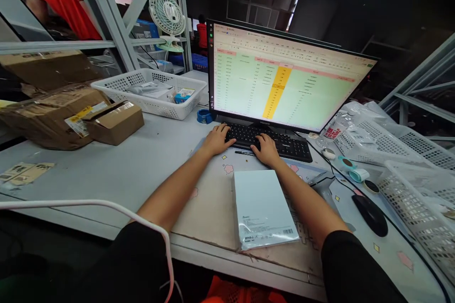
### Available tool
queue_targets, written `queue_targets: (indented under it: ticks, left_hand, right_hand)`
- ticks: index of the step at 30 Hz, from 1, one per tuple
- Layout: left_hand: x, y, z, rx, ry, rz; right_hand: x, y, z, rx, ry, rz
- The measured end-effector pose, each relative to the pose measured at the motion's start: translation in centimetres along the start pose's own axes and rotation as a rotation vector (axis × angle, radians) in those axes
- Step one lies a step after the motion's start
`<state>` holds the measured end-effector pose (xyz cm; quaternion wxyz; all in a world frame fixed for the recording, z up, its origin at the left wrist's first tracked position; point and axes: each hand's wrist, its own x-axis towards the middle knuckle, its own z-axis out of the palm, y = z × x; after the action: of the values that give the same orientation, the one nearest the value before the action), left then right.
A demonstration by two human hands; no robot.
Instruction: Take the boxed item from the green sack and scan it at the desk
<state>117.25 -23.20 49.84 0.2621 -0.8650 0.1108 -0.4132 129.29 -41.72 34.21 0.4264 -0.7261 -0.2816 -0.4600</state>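
Our left hand and right hand rest open on the keyboard; a forearm could nudge the sealed white box off the table edge.

Keyboard before the monitor, box nearer (mouse to its right).

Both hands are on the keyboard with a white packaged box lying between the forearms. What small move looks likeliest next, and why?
Probably more keystrokes: the left hand and right hand rest on the keyboard, the monitor shows a spreadsheet, and the white box lies untouched.
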Motion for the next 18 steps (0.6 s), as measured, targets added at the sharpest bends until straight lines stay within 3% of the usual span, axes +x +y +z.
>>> queue_targets:
  ticks: [5, 10, 14, 18]
  left_hand:
    - [0.8, 1.8, 1.3, 0.027, -0.021, 0.008]
    - [0.6, 2.0, 2.0, 0.057, -0.026, -0.001]
    - [0.5, 1.8, 2.1, 0.064, -0.022, 0.000]
    - [0.4, 1.7, 2.3, 0.071, -0.001, 0.007]
  right_hand:
    - [-0.3, -0.3, 0.7, -0.043, -0.022, 0.023]
    - [-0.5, -0.1, 1.0, -0.057, -0.023, 0.021]
    - [0.6, -0.7, 0.2, -0.068, -0.014, 0.046]
    - [2.6, -1.9, 0.0, -0.053, -0.038, -0.017]
